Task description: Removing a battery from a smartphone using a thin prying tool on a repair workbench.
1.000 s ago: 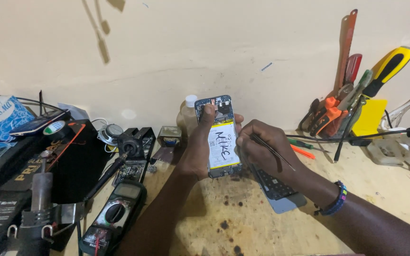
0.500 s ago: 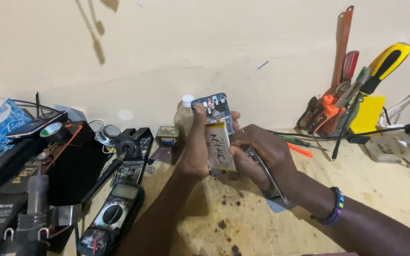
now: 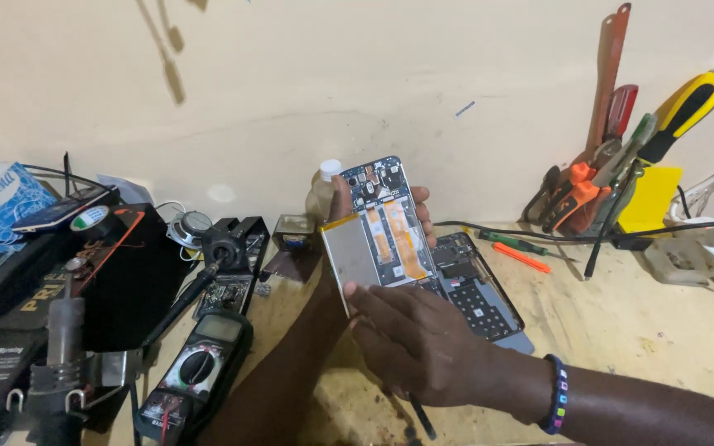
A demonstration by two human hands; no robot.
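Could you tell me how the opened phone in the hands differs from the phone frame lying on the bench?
The opened phone is held upright off the bench by the left hand and right hand; the phone frame lies flat on the wooden bench. The held one shows a silver battery and orange ribbon cables; the lying one looks dark, without either. Both are open, with their insides showing.

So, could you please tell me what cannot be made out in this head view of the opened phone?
- Opened phone: its lower edge is hidden behind the right hand.
- Left hand: mostly hidden behind the phone; only the fingertips show.
- Thin dark tool under the right hand: its upper part is covered by that hand.
- Multimeter: its dial markings are too small to read.
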